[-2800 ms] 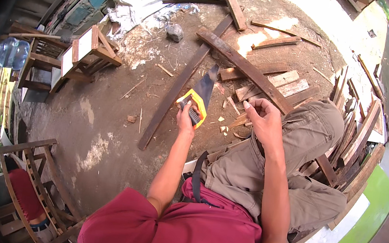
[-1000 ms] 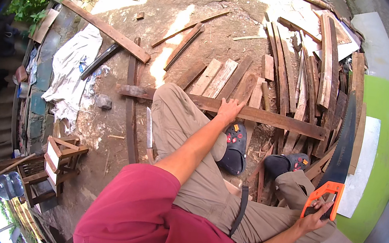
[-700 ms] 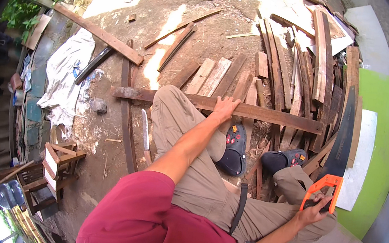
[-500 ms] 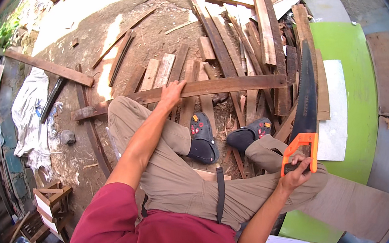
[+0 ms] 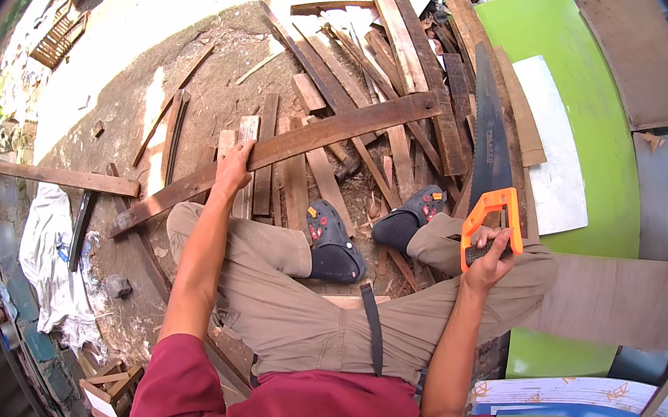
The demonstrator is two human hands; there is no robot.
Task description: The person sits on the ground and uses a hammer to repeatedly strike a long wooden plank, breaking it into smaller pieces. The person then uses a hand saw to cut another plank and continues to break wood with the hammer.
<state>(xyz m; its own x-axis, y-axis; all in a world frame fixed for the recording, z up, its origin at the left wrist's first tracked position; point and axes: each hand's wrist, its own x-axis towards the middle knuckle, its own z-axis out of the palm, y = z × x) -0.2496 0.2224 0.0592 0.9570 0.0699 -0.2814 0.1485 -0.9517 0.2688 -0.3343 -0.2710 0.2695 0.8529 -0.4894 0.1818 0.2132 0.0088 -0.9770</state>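
Observation:
My left hand point(image 5: 235, 165) is closed around a long brown wooden plank point(image 5: 335, 129), which slants from beside my left knee up to the right. Its far right end crosses the pile of lumber. Upright above my right thigh is a handsaw point(image 5: 490, 136) with a dark toothed blade and an orange handle. My right hand point(image 5: 491, 257) wraps round that handle, and the blade points away from me, apart from the plank. Below the plank lie several short boards point(image 5: 294, 179), side by side on the ground near my feet.
A heap of loose lumber point(image 5: 403, 50) spreads ahead of me. On the right are a green panel point(image 5: 607, 159), a white sheet point(image 5: 553, 152) and a plywood board point(image 5: 623, 302). To the left lie another plank point(image 5: 63, 177), a white cloth point(image 5: 53, 257) and a stone point(image 5: 117, 287).
The whole view has turned, so the scene sits further left. The plank now slopes more steeply, with my left hand still on it. The saw stays upright in my right hand.

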